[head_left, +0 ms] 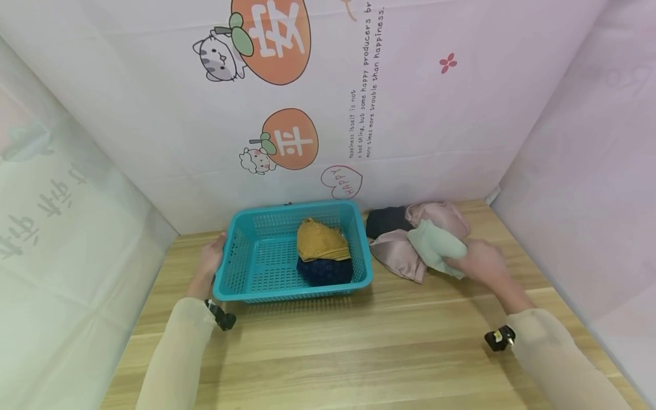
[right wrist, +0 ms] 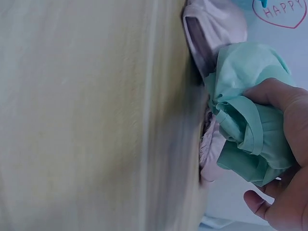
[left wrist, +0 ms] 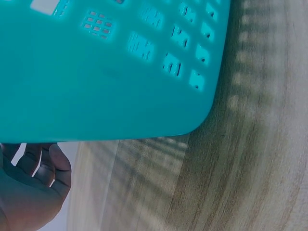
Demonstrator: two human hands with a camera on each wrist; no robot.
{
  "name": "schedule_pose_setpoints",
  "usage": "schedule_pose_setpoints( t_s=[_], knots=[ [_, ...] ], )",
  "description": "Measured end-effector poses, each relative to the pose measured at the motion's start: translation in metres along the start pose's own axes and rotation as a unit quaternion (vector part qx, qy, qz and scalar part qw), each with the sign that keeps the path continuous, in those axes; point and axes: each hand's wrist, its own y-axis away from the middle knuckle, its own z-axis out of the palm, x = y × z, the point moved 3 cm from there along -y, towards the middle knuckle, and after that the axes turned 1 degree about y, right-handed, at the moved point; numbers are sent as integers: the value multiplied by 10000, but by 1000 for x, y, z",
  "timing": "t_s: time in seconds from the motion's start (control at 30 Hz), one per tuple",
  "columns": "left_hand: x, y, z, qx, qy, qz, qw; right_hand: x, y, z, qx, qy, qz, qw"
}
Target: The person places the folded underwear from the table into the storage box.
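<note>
The left hand [head_left: 209, 262], fingers bent, grips the basket's [head_left: 292, 294] left end. Right of the basket, near the pink cloths [head_left: 401, 254], the green cloth [head_left: 435, 246] is bunched between the right hand's [head_left: 484, 262] thumb and fingers.

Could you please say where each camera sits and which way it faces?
Head: on the head, facing forward and down at the teal basket and table; left hand, right hand and sleeves show.
Left wrist: worn there, facing the basket's side and the table; that hand shows partly.
Right wrist: worn there, facing the green cloth that hand grips, and the table.
Shared: head and right wrist both show the HAPPY heart.
</note>
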Motion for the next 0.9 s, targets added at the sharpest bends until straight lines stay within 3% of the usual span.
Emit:
schedule_pose_setpoints(
  t_s=[0.37,0.6,0.77,0.9],
  knots=[
    [3,3,0,-72,-15,11,10000,-23,-8,-12,218,-158,150,9995],
    [3,5,0,-35,23,50,10000,-39,-19,-15,468,-731,-463,9951],
    [3,4,0,-89,32,44,9999,-40,-20,-15,581,-657,-541,9947],
    [3,5,0,-109,83,-24,9999,-32,-17,-11,414,-442,-287,9978]
  ],
)
